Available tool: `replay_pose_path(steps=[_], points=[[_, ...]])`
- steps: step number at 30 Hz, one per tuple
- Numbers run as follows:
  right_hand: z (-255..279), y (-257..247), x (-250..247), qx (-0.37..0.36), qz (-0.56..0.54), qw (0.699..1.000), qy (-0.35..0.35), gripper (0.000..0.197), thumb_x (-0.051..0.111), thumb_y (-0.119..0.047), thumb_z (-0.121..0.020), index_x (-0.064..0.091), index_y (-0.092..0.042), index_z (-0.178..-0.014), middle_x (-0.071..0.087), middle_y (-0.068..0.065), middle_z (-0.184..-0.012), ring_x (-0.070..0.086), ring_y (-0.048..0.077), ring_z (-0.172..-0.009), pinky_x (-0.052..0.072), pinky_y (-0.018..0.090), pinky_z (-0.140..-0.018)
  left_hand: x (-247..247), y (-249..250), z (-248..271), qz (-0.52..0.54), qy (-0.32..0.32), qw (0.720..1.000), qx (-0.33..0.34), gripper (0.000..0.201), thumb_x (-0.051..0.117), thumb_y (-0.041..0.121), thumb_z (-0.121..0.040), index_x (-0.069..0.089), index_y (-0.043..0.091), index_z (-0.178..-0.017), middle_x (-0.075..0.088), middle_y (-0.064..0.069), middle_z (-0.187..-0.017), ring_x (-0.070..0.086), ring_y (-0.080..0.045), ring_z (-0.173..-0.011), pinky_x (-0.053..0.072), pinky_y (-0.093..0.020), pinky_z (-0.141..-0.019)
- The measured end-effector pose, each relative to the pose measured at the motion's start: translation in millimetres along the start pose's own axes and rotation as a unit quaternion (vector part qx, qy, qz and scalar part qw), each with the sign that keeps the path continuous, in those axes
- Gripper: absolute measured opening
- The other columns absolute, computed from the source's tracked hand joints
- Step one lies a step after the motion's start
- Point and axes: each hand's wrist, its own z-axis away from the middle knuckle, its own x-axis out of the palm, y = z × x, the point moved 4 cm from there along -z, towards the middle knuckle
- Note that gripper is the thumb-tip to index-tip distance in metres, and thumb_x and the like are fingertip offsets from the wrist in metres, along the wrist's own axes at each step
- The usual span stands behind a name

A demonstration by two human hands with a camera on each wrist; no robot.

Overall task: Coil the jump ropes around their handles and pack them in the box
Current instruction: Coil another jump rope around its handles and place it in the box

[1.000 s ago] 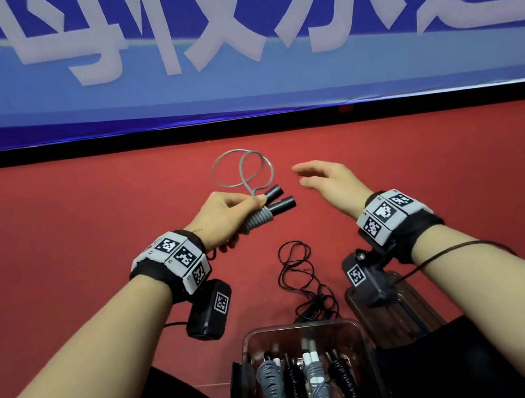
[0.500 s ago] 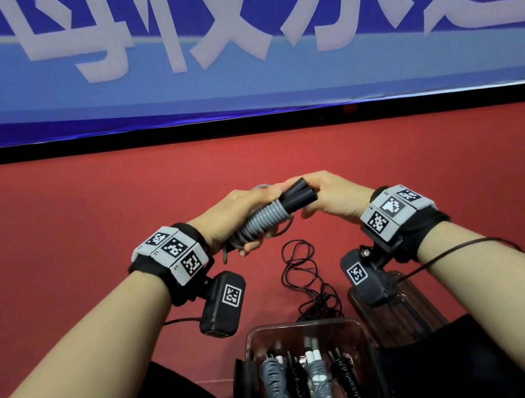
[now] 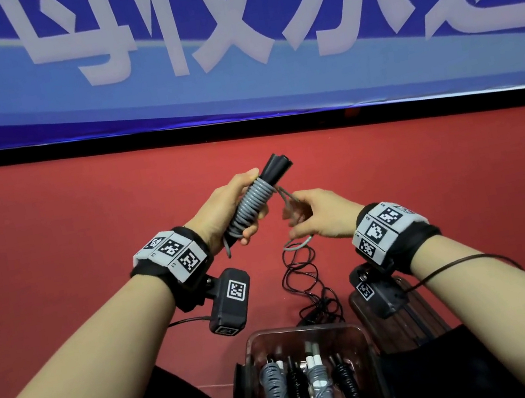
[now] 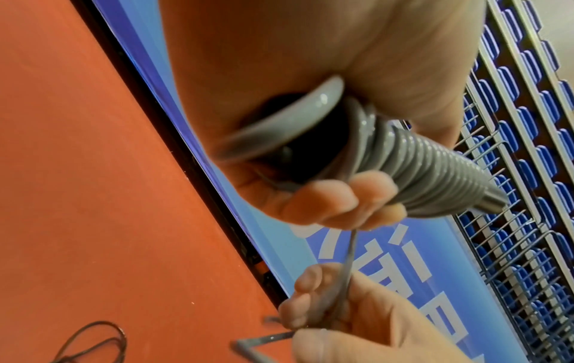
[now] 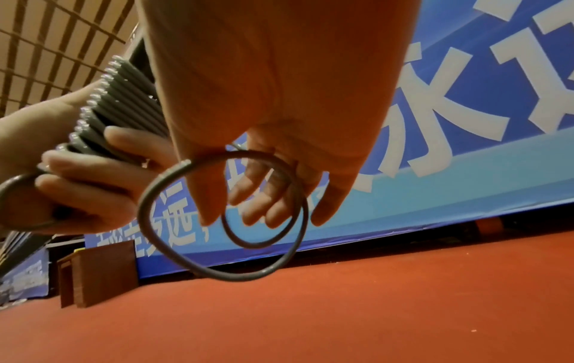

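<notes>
We have the grey jump rope (image 3: 252, 205) up in the air over the red floor (image 3: 57, 268), its 2 black handles (image 3: 275, 170) bundled together and wrapped in tight coils along most of their length. Our left hand (image 3: 228, 211) grips the bundle, fingers curled round the lower coils. Our right hand (image 3: 317, 215) pinches the free tail of cord (image 5: 223, 216), which hangs from it in 2 loose loops. The clear box (image 3: 369, 347) sits close to our body with 4 wound ropes in it, grey and black. Another black rope (image 3: 306, 281) lies uncoiled on the floor just beyond the box. The cord looks smooth, glossy and springy; we judge it light but inclined to unwind if tension drops, so keep the left fingers clamped over the last turns. Best to take the tail near the handles, not at its far loop. The tail is not yet tucked, by our reading.
</notes>
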Motion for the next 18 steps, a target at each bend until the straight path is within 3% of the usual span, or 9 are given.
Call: replay_pose_path(steps=[3, 6, 8, 10, 13, 16, 18], points=[[3.5, 0.0, -0.3, 0.001, 0.038, 0.999, 0.031, 0.022, 0.073, -0.003, -0.077, 0.059, -0.019, -0.081, 0.065, -0.003, -0.080, 0.063, 0.014, -0.078, 0.051, 0.023, -0.072, -6.5, -2.2, -3.5, 0.004, 0.057, 0.998, 0.015, 0.063, 0.043, 0.050, -0.097, 0.054, -0.007, -0.122, 0.054, -0.004, -0.059, 0.040, -0.017, -0.035, 0.037, -0.019, -0.036], [5.4, -4.2, 0.7, 0.002, 0.036, 0.999, 0.029, 0.028, 0.064, 0.008, -0.076, 0.060, -0.017, -0.087, 0.064, -0.002, -0.092, 0.060, 0.015, -0.089, 0.045, 0.013, -0.066, -9.2, -2.0, -6.4, 0.022, 0.098, 0.995, 0.021, 0.065, 0.046, 0.050, -0.096, 0.055, -0.007, -0.125, 0.055, -0.005, -0.063, 0.043, -0.017, -0.036, 0.037, -0.020, -0.037], [5.0, -7.1, 5.1, 0.010, 0.052, 0.999, 0.003, 0.039, 0.060, 0.011, -0.076, 0.060, -0.018, -0.101, 0.060, -0.002, -0.110, 0.055, 0.015, -0.103, 0.048, 0.016, -0.073, -11.2, -2.6, -8.3, 0.013, 0.122, 0.992, 0.020, 0.066, 0.049, 0.052, -0.094, 0.057, -0.008, -0.122, 0.058, -0.011, -0.074, 0.045, -0.018, -0.038, 0.038, -0.021, -0.037], [5.3, -7.4, 7.7, 0.022, 0.084, 0.996, -0.003, 0.058, 0.053, 0.014, -0.076, 0.055, -0.021, -0.122, 0.050, 0.003, -0.129, 0.053, 0.022, -0.115, 0.053, 0.032, -0.085, -12.1, -4.0, -9.8, 0.002, 0.136, 0.991, 0.014, 0.067, 0.052, 0.054, -0.091, 0.061, -0.007, -0.117, 0.058, -0.015, -0.085, 0.048, -0.018, -0.040, 0.039, -0.022, -0.038], [5.1, 0.0, 4.9, 0.042, 0.090, 0.995, 0.027, 0.080, 0.046, 0.015, -0.078, 0.031, -0.024, -0.146, 0.041, 0.007, -0.141, 0.051, 0.026, -0.120, 0.054, 0.037, -0.090, -12.6, -2.6, -10.5, 0.035, 0.143, 0.989, 0.013, 0.055, 0.050, 0.051, -0.093, 0.061, 0.000, -0.111, 0.053, -0.006, -0.069, 0.048, -0.015, -0.039, 0.038, -0.020, -0.037], [1.7, 15.6, 7.2, 0.093, -0.015, 0.995, 0.018, 0.086, 0.043, 0.016, -0.084, 0.015, -0.028, -0.152, 0.048, 0.000, -0.127, 0.061, 0.021, -0.108, 0.059, 0.039, -0.080, -15.1, 3.8, -11.0, 0.120, 0.118, 0.985, 0.034, 0.047, 0.045, 0.053, -0.094, 0.065, 0.011, -0.102, 0.051, -0.008, -0.089, 0.046, -0.013, -0.035, 0.037, -0.018, -0.035], [0.4, 33.2, 9.7, 0.144, -0.063, 0.988, -0.001, 0.068, 0.037, 0.015, -0.088, 0.031, -0.020, -0.146, 0.055, 0.001, -0.110, 0.062, 0.017, -0.089, 0.054, 0.032, -0.066, -19.4, 11.5, -9.5, 0.178, 0.113, 0.976, 0.057, 0.048, 0.041, 0.053, -0.095, 0.073, 0.018, -0.086, 0.057, -0.004, -0.096, 0.044, -0.011, -0.033, 0.036, -0.016, -0.035]])
